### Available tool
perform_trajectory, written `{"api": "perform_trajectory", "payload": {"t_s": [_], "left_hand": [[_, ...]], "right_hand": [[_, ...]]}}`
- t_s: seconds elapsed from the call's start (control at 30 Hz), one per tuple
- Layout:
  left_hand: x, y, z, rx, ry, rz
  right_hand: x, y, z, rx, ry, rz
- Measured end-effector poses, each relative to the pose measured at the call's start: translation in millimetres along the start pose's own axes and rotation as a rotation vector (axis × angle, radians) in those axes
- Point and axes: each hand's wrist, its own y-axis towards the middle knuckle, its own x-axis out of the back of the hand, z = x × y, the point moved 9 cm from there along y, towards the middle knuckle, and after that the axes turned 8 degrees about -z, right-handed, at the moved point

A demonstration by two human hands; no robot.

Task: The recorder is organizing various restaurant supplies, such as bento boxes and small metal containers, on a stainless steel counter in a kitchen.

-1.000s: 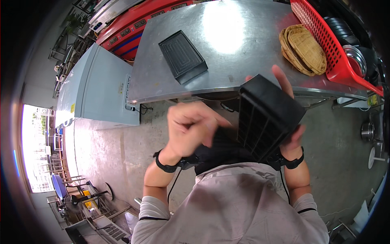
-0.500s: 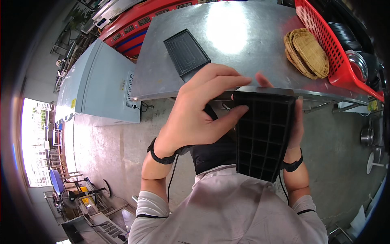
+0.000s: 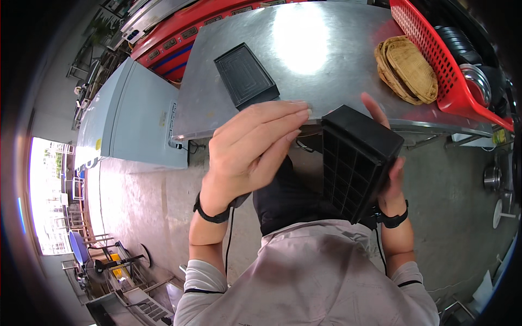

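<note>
My right hand (image 3: 392, 190) grips a black rectangular tray (image 3: 350, 171) by its right side, thumb and fingers partly hidden behind it. The tray is tilted over my lap at the table's near edge. Its ribbed underside, divided into a grid of square cells, shows on the left, and a smooth end wall faces up. To the left of it, my left hand (image 3: 250, 149) is raised with the fingers stretched out close together and nothing visible in them. It is apart from the tray. A second black tray (image 3: 244, 73) with nested rectangular grooves lies on the table beyond my left hand.
The steel table (image 3: 337, 60) spans the front. On its right lie woven bamboo trays (image 3: 410, 70) against a red perforated basket (image 3: 443, 70) holding dark and metal bowls. A pale blue-white cabinet (image 3: 144, 111) stands at left, with red equipment (image 3: 179, 38) behind.
My left hand has come off the tray and moved left. The tray has turned in my right hand, so its end wall now shows.
</note>
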Motion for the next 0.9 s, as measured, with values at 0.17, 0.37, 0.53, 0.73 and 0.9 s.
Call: {"api": "perform_trajectory", "payload": {"t_s": [0.17, 0.37, 0.53, 0.73, 0.9], "left_hand": [[-14.3, -12.6, -10.5, 0.047, -0.040, 0.000], [-27.7, -24.9, -44.2, -0.110, -0.036, -0.019], [-30.3, -30.6, -59.6, -0.203, -0.143, -0.007], [-17.1, -28.0, -10.9, 0.168, 0.233, 0.180], [-33.6, -68.8, 18.9, 0.733, -0.440, 0.065]], "right_hand": [[-3.1, -1.6, -5.2, 0.014, -0.016, 0.006], [4.8, -2.2, -0.6, 0.085, -0.059, -0.063], [7.7, -5.4, 0.7, 0.137, -0.096, -0.107], [7.5, -7.6, 8.7, 0.192, -0.069, -0.125], [11.6, 3.1, 8.4, 0.087, 0.101, -0.104]]}}
